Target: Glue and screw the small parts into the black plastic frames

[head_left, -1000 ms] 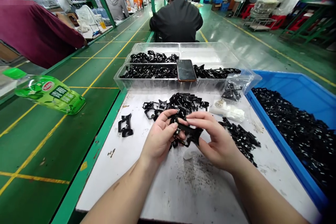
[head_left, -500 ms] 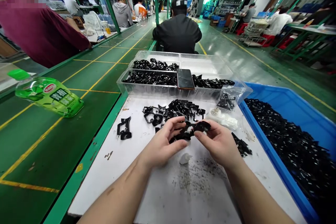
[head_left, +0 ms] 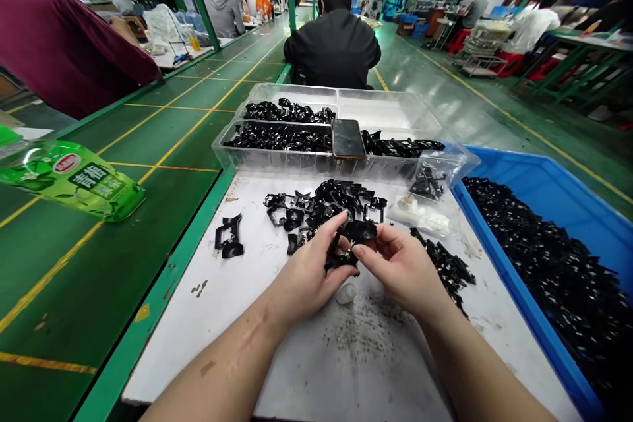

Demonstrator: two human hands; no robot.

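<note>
Between my hands, above the white board (head_left: 198,336), is a glossy black plastic frame part (head_left: 360,231). My left hand (head_left: 316,270) grips its left side between thumb and fingers. At its right edge my right hand (head_left: 400,264) pinches with thumb and fingertips; whether a smaller piece is there I cannot make out. Just beyond lies a heap of similar black parts (head_left: 341,198). One single black frame (head_left: 230,236) rests apart on the left. Under my hands sits a small whitish translucent lump (head_left: 346,293), near scattered dark specks.
A clear divided tray (head_left: 291,161) of black parts stands behind, with a phone (head_left: 348,138) across its divider. To the right is a blue bin (head_left: 524,297) full of black pieces. A green bottle (head_left: 103,184) lies on the left bench. A person in black (head_left: 336,46) sits ahead.
My left hand has closed on the black frame part, which is now turned more upright. My right hand has shifted slightly left. The whole view has tilted a little.
</note>
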